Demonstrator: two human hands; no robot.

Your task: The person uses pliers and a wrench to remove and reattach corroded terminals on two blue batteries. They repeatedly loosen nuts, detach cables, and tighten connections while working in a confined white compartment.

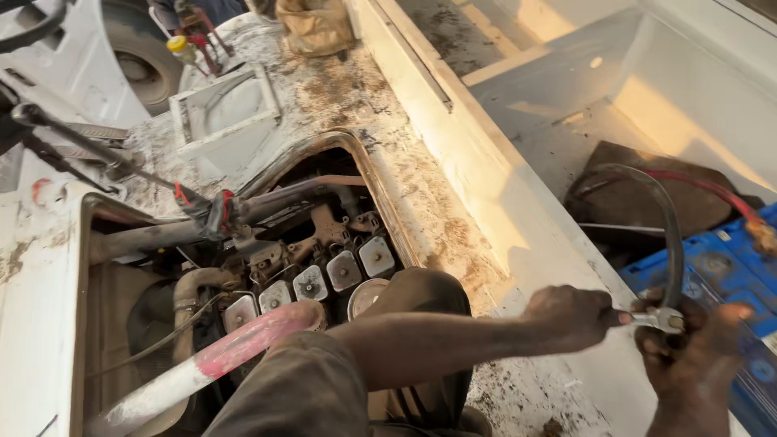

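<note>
A: where's the tool?
B: small silver metal wrench [657,320], lower right, sitting at the end clamp of the thick black rubber cable [673,235], over the near-left corner of the blue plastic battery [720,267].
A: hands?
B: left hand [576,316] reaches across from the left, fingers closed round the wrench handle. right hand [700,356] comes up from below, fingers curled round the cable end and the wrench head; exact hold partly hidden.
A: room to move?
B: tight. cable loops up and over right above the hands, a red cable [712,190] crosses behind it, the battery fills the right edge. left of the hands runs the long cream painted metal sill [477,186], dirty on top, its edge just beside the left wrist.
A: beyond the sill?
B: open engine bay [307,259], rim curving round it, well apart from the hands. a pink-and-white pipe [218,356] lies across its near side.
</note>
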